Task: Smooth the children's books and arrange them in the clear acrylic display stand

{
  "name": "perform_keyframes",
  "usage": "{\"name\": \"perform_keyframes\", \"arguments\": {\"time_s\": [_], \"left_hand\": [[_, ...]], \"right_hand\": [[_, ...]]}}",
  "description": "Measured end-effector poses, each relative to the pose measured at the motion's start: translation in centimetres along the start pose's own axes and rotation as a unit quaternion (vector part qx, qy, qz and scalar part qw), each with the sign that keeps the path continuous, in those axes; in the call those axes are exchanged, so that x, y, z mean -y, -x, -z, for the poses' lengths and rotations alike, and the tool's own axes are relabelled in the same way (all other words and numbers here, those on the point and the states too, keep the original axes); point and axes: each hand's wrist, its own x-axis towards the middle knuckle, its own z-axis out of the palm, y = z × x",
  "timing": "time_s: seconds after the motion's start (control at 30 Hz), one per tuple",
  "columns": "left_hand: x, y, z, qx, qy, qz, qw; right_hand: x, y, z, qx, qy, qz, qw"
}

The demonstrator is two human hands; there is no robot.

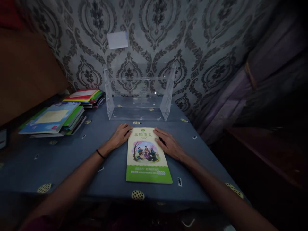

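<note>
A green and cream paperback book (149,160) lies flat on the table, its cover facing up with Chinese characters and a painted scene of seated figures under a tree. My left hand (121,136) grips its upper left edge, fingers bent together, with a dark band on the wrist. At the upper right edge, my right hand (169,144) holds the same book, its thumb and fingertips over the border of the cover. Beyond both hands, a clear acrylic tiered rack (138,114) stands against the wall with no books on its shelves.
To the left sits a stack of books (54,117) with a blue cover on top. Behind it is another pile of books (83,94) with a red cover uppermost. A patterned blue cloth (103,179) covers the table. A purple curtain (223,93) hangs at the right.
</note>
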Motion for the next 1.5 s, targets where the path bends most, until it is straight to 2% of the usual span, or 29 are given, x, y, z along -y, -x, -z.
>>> {"name": "perform_keyframes", "arguments": {"time_s": [0.43, 0.8, 1.07, 1.2, 1.33, 1.5], "left_hand": [[-0.1, 0.0, 0.0, 0.007, 0.017, 0.007, 1.000], [0.2, -0.2, -0.4, 0.002, -0.013, -0.002, 1.000], [1.1, -0.8, 0.0, 0.032, -0.006, 0.009, 0.999], [1.3, -0.7, -0.3, 0.023, -0.004, 0.010, 1.000], [1.2, -0.7, -0.3, 0.015, 0.007, -0.006, 1.000], [1.1, -0.8, 0.0, 0.024, 0.009, -0.010, 1.000]], "right_hand": [[-0.5, 0.2, -0.1, -0.009, -0.009, 0.013, 1.000], [-0.2, 0.4, 0.1, -0.011, -0.015, 0.021, 1.000], [0.2, -0.3, 0.2, -0.001, 0.021, 0.067, 0.998], [1.4, -2.2, 0.1, 0.030, 0.022, 0.097, 0.995], [4.0, -4.1, -0.6, 0.064, 0.010, 0.136, 0.989], [7.8, -3.8, -1.9, 0.088, -0.003, 0.188, 0.978]]}}
